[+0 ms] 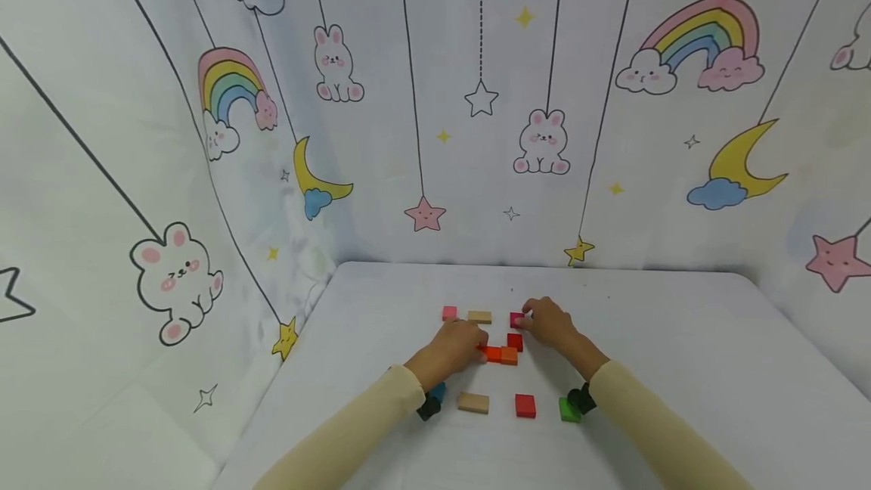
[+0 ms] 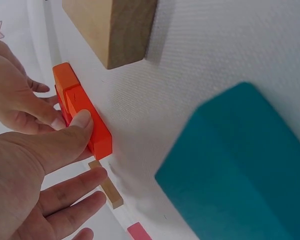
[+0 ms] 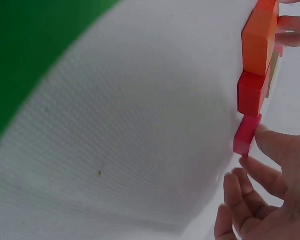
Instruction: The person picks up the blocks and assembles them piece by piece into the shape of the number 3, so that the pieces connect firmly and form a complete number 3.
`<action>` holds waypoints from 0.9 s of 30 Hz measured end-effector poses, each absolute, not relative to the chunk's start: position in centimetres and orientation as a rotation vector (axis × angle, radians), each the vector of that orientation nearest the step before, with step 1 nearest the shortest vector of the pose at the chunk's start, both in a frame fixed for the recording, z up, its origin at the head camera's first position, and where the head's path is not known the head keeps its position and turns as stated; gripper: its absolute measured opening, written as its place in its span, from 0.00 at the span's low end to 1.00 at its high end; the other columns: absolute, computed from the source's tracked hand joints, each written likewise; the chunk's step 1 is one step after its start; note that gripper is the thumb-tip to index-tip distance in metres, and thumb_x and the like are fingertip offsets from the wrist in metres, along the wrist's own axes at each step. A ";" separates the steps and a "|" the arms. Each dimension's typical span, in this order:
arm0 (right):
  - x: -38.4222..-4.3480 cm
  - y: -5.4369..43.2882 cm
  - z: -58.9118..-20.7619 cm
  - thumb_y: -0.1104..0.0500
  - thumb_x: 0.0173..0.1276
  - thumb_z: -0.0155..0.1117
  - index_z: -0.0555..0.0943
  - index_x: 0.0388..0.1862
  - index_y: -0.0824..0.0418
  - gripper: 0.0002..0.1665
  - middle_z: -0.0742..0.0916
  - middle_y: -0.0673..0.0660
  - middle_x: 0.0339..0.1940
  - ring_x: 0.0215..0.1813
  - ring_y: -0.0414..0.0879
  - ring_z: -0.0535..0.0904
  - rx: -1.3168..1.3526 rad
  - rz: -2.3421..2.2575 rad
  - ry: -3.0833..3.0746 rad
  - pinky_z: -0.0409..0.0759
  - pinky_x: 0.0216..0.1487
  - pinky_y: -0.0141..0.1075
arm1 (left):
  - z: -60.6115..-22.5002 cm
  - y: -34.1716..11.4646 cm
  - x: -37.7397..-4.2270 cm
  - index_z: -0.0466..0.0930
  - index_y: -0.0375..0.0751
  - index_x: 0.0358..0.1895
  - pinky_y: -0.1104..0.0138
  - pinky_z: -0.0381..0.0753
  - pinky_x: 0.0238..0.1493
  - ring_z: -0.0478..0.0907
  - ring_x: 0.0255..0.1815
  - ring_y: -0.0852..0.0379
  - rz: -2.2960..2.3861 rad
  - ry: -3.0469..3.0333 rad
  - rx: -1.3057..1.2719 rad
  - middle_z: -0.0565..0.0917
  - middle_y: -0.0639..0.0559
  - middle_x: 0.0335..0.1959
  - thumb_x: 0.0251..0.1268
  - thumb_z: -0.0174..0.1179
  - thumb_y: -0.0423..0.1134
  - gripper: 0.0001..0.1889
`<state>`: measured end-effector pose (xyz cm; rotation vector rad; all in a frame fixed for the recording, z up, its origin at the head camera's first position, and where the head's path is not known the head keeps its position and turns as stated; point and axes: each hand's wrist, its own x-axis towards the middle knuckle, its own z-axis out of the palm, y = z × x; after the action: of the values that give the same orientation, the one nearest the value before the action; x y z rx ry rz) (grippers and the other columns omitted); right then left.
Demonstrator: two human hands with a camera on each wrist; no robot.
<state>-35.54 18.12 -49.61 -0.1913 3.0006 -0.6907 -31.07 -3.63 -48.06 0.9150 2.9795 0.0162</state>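
My left hand (image 1: 454, 345) pinches a long red-orange block (image 2: 101, 137), its thumb on the near side and a finger behind. That block meets an orange block (image 2: 65, 77) at one end. Beyond the orange block sits a red block (image 3: 252, 94), and past it a magenta block (image 3: 246, 135). My right hand (image 1: 554, 327) holds the magenta block between thumb and index finger, the other fingers spread loosely. In the head view, the left hand hides part of the red-orange block.
Behind the hands lie a pink block (image 1: 450, 313) and a wooden block (image 1: 479, 317). Nearer me are a teal block (image 2: 240, 170), another wooden block (image 1: 472, 403), a red square block (image 1: 525, 405) and a green block (image 1: 568, 410). A patterned curtain (image 1: 381, 134) stands behind the white table (image 1: 680, 369).
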 end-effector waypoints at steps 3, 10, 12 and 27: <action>-35.5 18.1 -49.7 0.57 0.76 0.69 0.83 0.56 0.67 0.17 0.85 0.65 0.50 0.54 0.58 0.81 -0.186 -0.701 2.995 0.85 0.55 0.56 | -48.2 -3.6 -31.1 0.91 0.51 0.50 0.57 0.76 0.65 0.84 0.45 0.60 0.021 2.977 0.914 0.91 0.60 0.41 0.68 0.72 0.51 0.13; -35.7 18.6 -49.9 0.57 0.75 0.69 0.85 0.56 0.65 0.16 0.86 0.64 0.51 0.54 0.58 0.81 -0.180 -0.768 2.969 0.82 0.55 0.59 | -48.4 -3.5 -31.2 0.91 0.51 0.49 0.54 0.74 0.69 0.84 0.45 0.59 0.026 2.981 0.918 0.91 0.59 0.40 0.68 0.73 0.50 0.12; -35.9 18.7 -50.0 0.57 0.75 0.69 0.85 0.56 0.64 0.16 0.87 0.64 0.51 0.54 0.58 0.80 -0.188 -0.774 2.966 0.82 0.55 0.59 | -48.4 -3.5 -31.2 0.91 0.51 0.48 0.54 0.75 0.69 0.84 0.44 0.60 0.022 2.985 0.922 0.91 0.59 0.40 0.68 0.73 0.50 0.12; -35.8 19.2 -49.7 0.58 0.76 0.67 0.85 0.60 0.62 0.17 0.84 0.66 0.55 0.57 0.58 0.79 -0.261 -0.803 2.896 0.84 0.55 0.55 | -48.3 -3.5 -31.2 0.92 0.51 0.48 0.54 0.75 0.68 0.83 0.43 0.60 0.032 2.975 0.909 0.90 0.59 0.39 0.68 0.73 0.50 0.12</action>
<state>-35.84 19.23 -49.75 -0.2608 2.8956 -0.8033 -31.16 -3.52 -48.29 0.9090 2.9749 0.0320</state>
